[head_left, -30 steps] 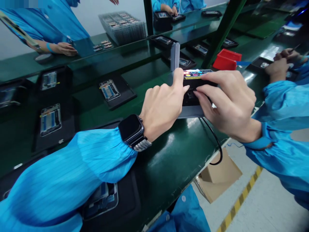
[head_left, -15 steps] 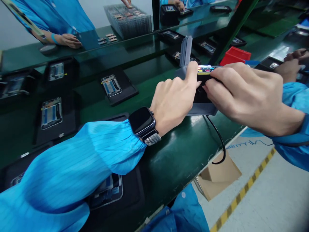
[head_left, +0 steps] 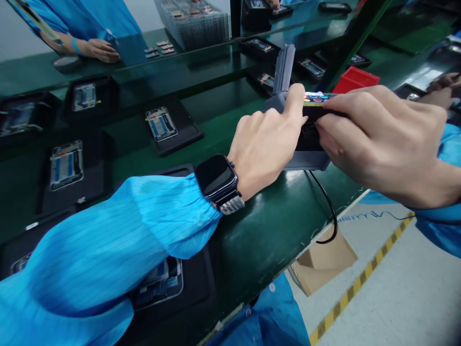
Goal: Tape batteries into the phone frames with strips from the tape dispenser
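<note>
My left hand (head_left: 268,146) clamps down on a lit phone display module (head_left: 310,137) seated in a grey test fixture (head_left: 308,161), index finger extended against its near edge, other fingers curled. My right hand (head_left: 382,144) curves over the module from the opposite side, fingers close together. The fixture's upright hinged arm (head_left: 283,69) rises just beyond my left index finger, and a black cable (head_left: 326,204) drops below the hands. A phone frame (head_left: 161,124) lies in a black tray (head_left: 187,137) left of the hands on the green surface (head_left: 273,226); a red bin (head_left: 356,79) sits beyond my right hand.
</note>
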Tool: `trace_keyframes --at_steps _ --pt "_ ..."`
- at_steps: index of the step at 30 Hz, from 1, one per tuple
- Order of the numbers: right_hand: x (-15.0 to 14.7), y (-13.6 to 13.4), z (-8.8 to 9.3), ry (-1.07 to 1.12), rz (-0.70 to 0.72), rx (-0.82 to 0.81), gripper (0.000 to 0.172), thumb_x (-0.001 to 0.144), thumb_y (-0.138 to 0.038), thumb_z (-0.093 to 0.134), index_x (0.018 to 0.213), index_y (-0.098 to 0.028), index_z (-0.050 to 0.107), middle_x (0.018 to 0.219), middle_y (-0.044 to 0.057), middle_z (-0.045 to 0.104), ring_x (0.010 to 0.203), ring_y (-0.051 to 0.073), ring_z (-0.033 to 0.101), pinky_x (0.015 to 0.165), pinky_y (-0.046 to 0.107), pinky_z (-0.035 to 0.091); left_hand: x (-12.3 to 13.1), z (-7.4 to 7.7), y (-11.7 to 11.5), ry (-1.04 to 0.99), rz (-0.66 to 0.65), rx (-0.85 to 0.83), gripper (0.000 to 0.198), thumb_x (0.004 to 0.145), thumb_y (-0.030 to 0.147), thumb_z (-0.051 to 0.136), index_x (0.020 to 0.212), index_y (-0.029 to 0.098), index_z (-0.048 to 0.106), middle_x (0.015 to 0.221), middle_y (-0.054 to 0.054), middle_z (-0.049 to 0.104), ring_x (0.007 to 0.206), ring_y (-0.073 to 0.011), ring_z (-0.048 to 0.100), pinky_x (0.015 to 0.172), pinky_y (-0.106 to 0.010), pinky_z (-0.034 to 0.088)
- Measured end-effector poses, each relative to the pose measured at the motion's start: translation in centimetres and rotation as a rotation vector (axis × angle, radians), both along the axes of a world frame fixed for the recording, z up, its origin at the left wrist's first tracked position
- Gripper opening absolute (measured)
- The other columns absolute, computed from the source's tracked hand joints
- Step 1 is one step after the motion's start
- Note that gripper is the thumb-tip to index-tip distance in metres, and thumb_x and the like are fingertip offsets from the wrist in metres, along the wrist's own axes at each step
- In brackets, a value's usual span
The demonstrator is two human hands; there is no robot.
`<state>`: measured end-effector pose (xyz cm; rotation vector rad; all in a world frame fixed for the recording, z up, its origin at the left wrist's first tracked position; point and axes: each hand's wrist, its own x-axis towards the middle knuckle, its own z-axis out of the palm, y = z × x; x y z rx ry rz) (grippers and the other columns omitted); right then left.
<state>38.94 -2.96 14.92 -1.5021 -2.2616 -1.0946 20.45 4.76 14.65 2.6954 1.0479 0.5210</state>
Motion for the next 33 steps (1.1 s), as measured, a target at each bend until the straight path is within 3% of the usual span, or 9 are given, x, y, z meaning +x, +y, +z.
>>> trace_keyframes --at_steps 3,8,11,20,29,33 --pt "0.4 0.0 -0.6 -0.022 0.037 0.084 0.022 0.106 -0.025 0.045 0.091 -0.021 0.060 0.114 0.006 0.075 0.092 0.024 0.072 0.058 0.037 0.043 0.0 0.0 0.0 0.014 0.007 0.001 0.056 0.108 0.048 0.024 0.156 0.019 0.032 0.112 -0.018 0.072 0.117 -0.0478 0.063 0.095 -0.066 0.044" --pt "0.5 0.0 -1.4 0.105 0.091 0.105 0.006 0.100 -0.024 0.054 0.098 -0.024 0.060 0.116 0.008 0.075 0.098 0.027 0.072 0.068 0.040 0.053 -0.1 -0.3 0.1 -0.012 0.008 -0.003 0.060 0.106 0.051 0.021 0.156 0.021 0.034 0.113 -0.019 0.072 0.117 -0.0498 0.062 0.093 -0.068 0.043" --pt "0.4 0.0 -1.7 0.140 0.099 0.105 0.005 0.099 -0.024 0.056 0.102 -0.025 0.060 0.117 0.009 0.074 0.100 0.028 0.071 0.074 0.041 0.055 -0.2 -0.4 0.2 -0.014 0.011 0.003 0.061 0.106 0.052 0.019 0.156 0.021 0.034 0.112 -0.019 0.072 0.117 -0.0493 0.061 0.093 -0.069 0.044" --pt "0.3 1.1 -2.0 0.226 0.083 0.095 0.012 0.101 -0.027 0.054 0.093 -0.023 0.062 0.117 0.011 0.073 0.102 0.028 0.068 0.082 0.045 0.055 -0.2 -0.4 0.1 -0.023 0.010 -0.016 0.061 0.105 0.052 0.020 0.155 0.022 0.036 0.110 -0.020 0.073 0.117 -0.0495 0.062 0.093 -0.068 0.044" --pt "-0.1 0.6 -2.0 0.405 0.083 0.066 0.011 0.097 -0.030 0.062 0.105 -0.024 0.064 0.118 0.013 0.070 0.107 0.035 0.065 0.091 0.056 0.052 -0.3 -0.4 0.2 -0.016 0.010 0.005 0.058 0.105 0.049 0.021 0.154 0.022 0.037 0.109 -0.019 0.074 0.111 -0.0483 0.065 0.088 -0.066 0.046" --pt "0.0 0.2 -2.2 0.394 0.078 0.151 0.006 0.095 -0.028 0.064 0.099 -0.024 0.065 0.115 0.014 0.071 0.105 0.035 0.066 0.086 0.053 0.055 -0.2 -0.5 0.3 -0.028 0.005 0.002 0.060 0.105 0.051 0.021 0.154 0.021 0.038 0.107 -0.019 0.074 0.108 -0.0480 0.066 0.087 -0.066 0.047"
